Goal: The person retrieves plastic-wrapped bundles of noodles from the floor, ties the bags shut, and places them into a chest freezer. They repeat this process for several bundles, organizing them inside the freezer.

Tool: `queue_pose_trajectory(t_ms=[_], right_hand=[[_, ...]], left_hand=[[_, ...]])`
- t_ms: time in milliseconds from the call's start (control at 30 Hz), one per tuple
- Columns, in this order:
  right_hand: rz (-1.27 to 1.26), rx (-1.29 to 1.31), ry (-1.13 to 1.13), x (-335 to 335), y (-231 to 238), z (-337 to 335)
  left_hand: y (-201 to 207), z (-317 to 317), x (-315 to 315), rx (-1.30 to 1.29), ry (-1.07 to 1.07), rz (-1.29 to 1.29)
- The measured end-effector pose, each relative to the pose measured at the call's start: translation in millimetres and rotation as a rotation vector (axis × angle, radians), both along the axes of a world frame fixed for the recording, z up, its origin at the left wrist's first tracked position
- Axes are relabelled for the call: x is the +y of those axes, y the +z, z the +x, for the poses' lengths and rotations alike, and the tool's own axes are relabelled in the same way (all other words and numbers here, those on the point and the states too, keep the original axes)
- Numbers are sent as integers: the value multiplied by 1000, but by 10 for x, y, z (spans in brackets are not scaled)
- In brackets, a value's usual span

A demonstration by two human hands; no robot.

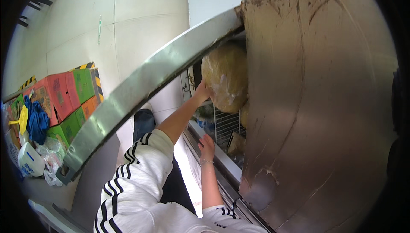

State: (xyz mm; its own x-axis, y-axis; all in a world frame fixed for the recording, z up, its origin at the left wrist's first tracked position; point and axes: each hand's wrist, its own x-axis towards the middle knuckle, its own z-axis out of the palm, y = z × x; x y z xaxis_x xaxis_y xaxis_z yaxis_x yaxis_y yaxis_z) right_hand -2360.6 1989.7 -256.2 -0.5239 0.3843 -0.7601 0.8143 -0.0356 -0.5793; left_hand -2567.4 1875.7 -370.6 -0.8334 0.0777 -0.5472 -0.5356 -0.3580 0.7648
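Two grips: the left grip is at the yellow bundle, and the right grip has nothing in it.
Left side: this grip touches the bundle low on its left side. Some fingers are hidden, so I cannot tell if they are clamped on it or just rest there.
Right side: the fingers are a bit bent and stay apart, near the edge of the opening.
Bundle: big, round, in shiny clear wrap. It sits in the opening between the door and the big steel surface, which hides part of it.
Feel: it looks heavy, maybe a bit soft. The wrap may be slippery and could tear if pinched.
Where to hold: one flat palm under it and one on the other side looks safest.
Rack: a white wire rack shows just below the bundle in view.
Far left: red and green boxes and a blue cloth, well apart from the bundle.
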Motion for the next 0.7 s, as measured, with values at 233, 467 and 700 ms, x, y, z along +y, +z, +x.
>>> queue_pose_trajectory(t_ms=[233,467,700], right_hand=[[-218,-59,140,-66,14,106],[-346,-97,393,2,-153,639],[-326,-245,866,68,-38,1851]], left_hand=[[367,529,-217,-162,160,158],[-10,2990,-733,-330,424,-230],[155,7293,-586,-909,696,-489]])
